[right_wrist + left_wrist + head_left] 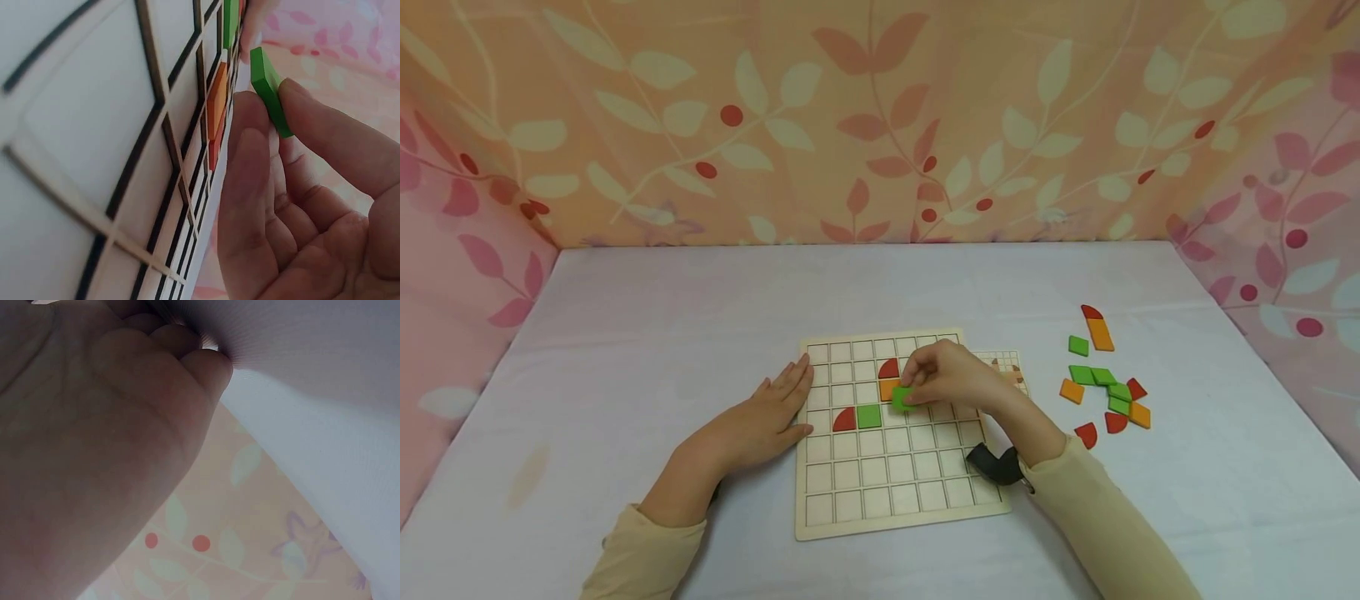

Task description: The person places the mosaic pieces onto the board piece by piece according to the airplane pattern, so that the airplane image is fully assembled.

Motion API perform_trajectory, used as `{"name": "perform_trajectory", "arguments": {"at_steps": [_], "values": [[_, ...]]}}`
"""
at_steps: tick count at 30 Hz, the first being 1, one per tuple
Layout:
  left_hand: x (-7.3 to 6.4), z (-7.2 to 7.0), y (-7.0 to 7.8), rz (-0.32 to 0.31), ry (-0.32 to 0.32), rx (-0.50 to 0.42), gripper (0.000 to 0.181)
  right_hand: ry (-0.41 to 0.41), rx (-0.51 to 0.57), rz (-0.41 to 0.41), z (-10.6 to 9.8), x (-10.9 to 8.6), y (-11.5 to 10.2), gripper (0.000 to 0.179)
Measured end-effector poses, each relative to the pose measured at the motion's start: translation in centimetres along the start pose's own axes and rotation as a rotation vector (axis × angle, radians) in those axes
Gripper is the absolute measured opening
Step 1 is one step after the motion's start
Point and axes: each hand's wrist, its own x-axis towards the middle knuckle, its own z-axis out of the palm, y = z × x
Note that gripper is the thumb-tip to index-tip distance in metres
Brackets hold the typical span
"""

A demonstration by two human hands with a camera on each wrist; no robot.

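Note:
A wooden grid board (842, 507) lies on the white cloth. Between thumb and fingers, my right hand (958, 375) pinches a green square tile (901, 399) close over the board; the right wrist view shows the tile (267, 94) tilted, its edge towards the grid. Just left of it, an orange square tile (888, 389) fills a cell below a red quarter-circle tile (889, 368). Another red quarter-circle (845, 419) lies beside a green square (868, 416) one row down. My left hand (756, 425) rests flat, fingertips at the board's left edge.
Right of the board, several loose tiles lie scattered: green (1078, 345), orange (1101, 335) and red (1086, 434), some overlapping. A small printed pattern card (1009, 363) shows past the board's right edge, partly behind my right arm. Floral curtains (880, 125) enclose the table.

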Motion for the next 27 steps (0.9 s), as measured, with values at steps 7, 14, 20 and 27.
{"name": "perform_trajectory", "arguments": {"at_steps": [7, 14, 20, 27], "values": [[0.0, 0.08, -0.07, 0.01, 0.008, -0.001, 0.072, -0.02, -0.035, 0.015, 0.52, 0.66, -0.09, 0.011], [-0.08, 0.01, -0.03, 0.005, 0.004, -0.004, 0.072, -0.03, -0.107, 0.04, 0.87, 0.88, -0.41, 0.01], [-0.06, 0.03, -0.07, 0.007, 0.003, -0.003, 0.072, -0.04, -0.15, 0.044, 0.97, 0.93, -0.55, 0.01], [-0.01, 0.11, -0.19, 0.001, -0.001, -0.001, 0.072, -0.065, -0.131, 0.04, 1.03, 0.82, -0.46, 0.009]]}}
